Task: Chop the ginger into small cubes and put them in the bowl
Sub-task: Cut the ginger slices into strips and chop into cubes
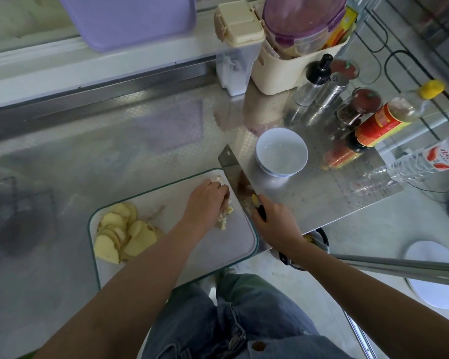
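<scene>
**Ginger on board, cleaver at the cut**

Lower frame: both forearms reach up from the bottom edge over blue jeans (244, 320).

Cutting board (226, 244), white with a green rim, lies slantwise at lower centre. Its near right corner sits at the front edge of the steel counter (109, 156); cannot tell whether it overhangs.

Pile of ginger slices (125, 234) on the board's left end, well apart from the hands.

Left hand (206, 200) at the board's upper right, fingers curled down onto a ginger piece (219, 180) that shows pale past the fingertips. Ginger cubes (224, 216) lie just below that hand, beside the blade.

Right hand (272, 218) wraps the dark handle of the cleaver (237, 174). The blade runs along the board's right edge, close against the left fingers, tip towards upper centre.

Open room: bare board between slices and left hand; wide bare steel left of and beyond the board.

White bowl (281, 151) stands on the counter just right of the blade tip, off the board.

Bottles and shakers (373, 123) crowd the counter right of the bowl; tubs (290, 60) line the top edge.
</scene>
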`<state>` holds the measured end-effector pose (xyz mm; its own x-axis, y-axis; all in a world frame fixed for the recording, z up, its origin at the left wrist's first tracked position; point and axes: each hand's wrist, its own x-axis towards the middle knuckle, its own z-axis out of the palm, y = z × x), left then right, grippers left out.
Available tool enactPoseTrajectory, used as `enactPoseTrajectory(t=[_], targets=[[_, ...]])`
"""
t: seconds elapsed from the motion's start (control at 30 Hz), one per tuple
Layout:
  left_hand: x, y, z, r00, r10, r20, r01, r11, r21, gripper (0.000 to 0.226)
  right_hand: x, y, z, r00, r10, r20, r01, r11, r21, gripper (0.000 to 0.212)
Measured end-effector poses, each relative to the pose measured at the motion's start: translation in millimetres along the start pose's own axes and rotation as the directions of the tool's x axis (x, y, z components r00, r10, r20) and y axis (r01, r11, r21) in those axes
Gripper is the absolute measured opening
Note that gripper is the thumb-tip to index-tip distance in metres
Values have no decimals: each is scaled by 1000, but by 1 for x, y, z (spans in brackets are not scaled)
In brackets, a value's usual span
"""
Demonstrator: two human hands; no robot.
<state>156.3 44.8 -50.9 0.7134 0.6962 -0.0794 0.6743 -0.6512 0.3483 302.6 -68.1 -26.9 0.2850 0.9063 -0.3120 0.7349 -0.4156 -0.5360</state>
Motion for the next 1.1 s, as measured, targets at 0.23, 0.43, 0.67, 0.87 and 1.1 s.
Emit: enactPoseTrajectory(t=[0.23,0.43,0.67,0.87,1.1], targets=[[-11,-4,-7,991,-77,-113,72,996,-50,18,-1,1,1,999,-32,-12,31,999,-23,17],[-22,-7,-9,978,-182,-106,168,978,-122,15,6,-3,9,999,-30,11,31,990,-138,13],[-37,-19,-6,963,-258,-76,239,951,-194,13,4,3,8,999,-44,-10,41,975,-220,16],[-42,-22,-7,950,-298,-91,268,931,-248,12,7,2,2,999,-49,12,50,990,-136,18],[-46,-12,-9,956,-232,-177,198,961,-191,17,4,-13,-2,998,66,-15,-57,942,330,14]])
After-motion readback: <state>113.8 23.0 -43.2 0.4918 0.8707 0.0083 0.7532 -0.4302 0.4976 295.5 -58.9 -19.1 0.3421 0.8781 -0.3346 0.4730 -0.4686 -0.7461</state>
